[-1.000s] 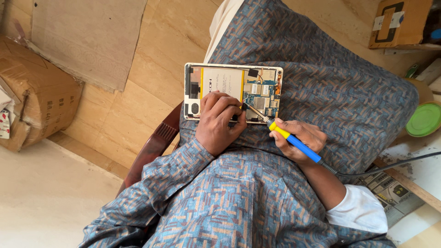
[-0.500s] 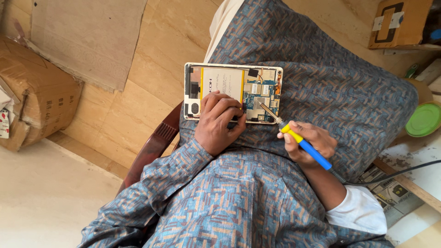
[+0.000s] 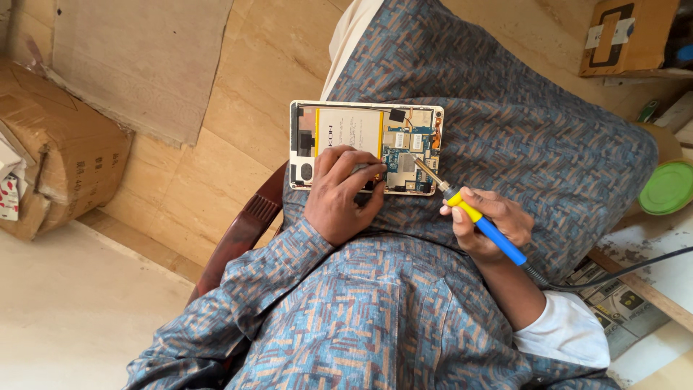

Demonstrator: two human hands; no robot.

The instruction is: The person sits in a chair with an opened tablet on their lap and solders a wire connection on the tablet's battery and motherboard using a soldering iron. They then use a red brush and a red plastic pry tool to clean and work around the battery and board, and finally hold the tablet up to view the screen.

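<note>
While the left hand (image 3: pixel 339 195) pins the opened tablet (image 3: pixel 365 147) flat on the lap, fingers pressed down on its lower edge next to the battery (image 3: pixel 348 130), the right hand (image 3: pixel 491 224) is clenched around a soldering iron (image 3: pixel 482 224) with a yellow and blue handle; its tip sits right by the board (image 3: pixel 410 160), touching or just off it, can't really tell from here; looks to me like the soldering step itself, on a joint near the right end of the board; next move needs a steady tip on that one spot and the tablet kept from sliding on the cloth; cord (image 3: pixel 613 273) trails off to the right toward the bench, green lid (image 3: pixel 668 189) sits well clear.
</note>
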